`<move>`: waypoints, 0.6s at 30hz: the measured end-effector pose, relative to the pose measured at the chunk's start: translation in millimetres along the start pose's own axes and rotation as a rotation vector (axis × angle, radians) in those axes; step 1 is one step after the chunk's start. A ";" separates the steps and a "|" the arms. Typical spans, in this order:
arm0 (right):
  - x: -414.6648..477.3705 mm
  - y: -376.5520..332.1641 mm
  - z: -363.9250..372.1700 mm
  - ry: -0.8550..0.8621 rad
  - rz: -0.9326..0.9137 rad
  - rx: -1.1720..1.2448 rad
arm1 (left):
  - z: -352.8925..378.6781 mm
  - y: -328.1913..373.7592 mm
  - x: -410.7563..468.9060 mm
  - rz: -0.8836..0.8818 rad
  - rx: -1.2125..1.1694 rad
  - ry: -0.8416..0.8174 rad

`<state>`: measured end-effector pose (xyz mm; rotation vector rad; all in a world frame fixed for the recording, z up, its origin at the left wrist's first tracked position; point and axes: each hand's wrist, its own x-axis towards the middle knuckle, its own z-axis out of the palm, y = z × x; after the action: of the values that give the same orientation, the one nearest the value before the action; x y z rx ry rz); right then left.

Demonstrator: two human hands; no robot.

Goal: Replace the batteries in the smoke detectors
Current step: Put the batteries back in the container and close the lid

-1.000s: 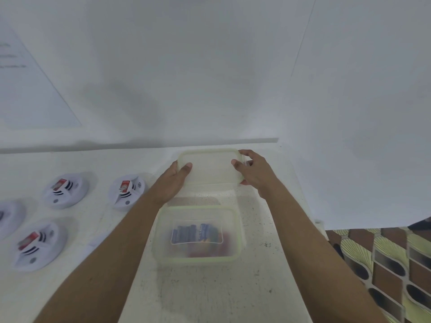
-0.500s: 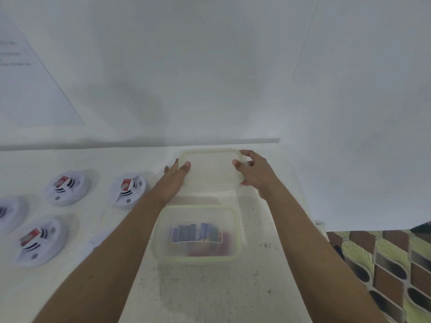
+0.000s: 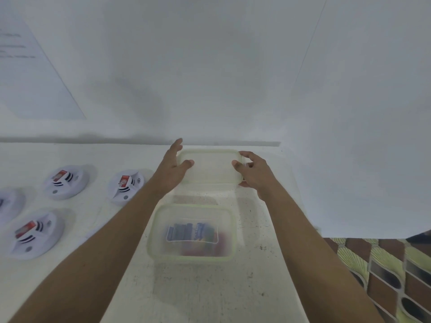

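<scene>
Fingers [image 3: 176, 146]: left hand [image 3: 171, 171] straight, thumb touching lid [image 3: 210, 167]; right hand [image 3: 254, 174] pinching its edge.
Lid: probably light, bendy; hold rims.
Batteries [image 3: 191, 231]: probably slick; pinch singly.

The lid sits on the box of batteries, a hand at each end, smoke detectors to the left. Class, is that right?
No. The head view shows the lid off the box, beyond it, left hand and right hand at its ends; smoke detectors lie to the left.
</scene>
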<state>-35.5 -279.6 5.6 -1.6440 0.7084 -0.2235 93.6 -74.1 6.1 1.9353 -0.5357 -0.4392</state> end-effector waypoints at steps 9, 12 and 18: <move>1.8 2.4 -0.7 -0.023 -0.006 0.027 | 10.7 1.0 3.0 0.038 -0.016 -0.030; 2.2 3.5 -0.5 -0.028 -0.018 0.025 | 11.5 -0.8 3.1 0.032 -0.081 -0.026; 4.5 6.5 0.2 -0.019 -0.030 -0.002 | 13.3 -5.1 5.7 0.026 -0.110 -0.016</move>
<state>-33.9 -282.2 -1.7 -1.6574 0.6698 -0.2287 92.2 -85.4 -4.3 1.8190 -0.5353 -0.4583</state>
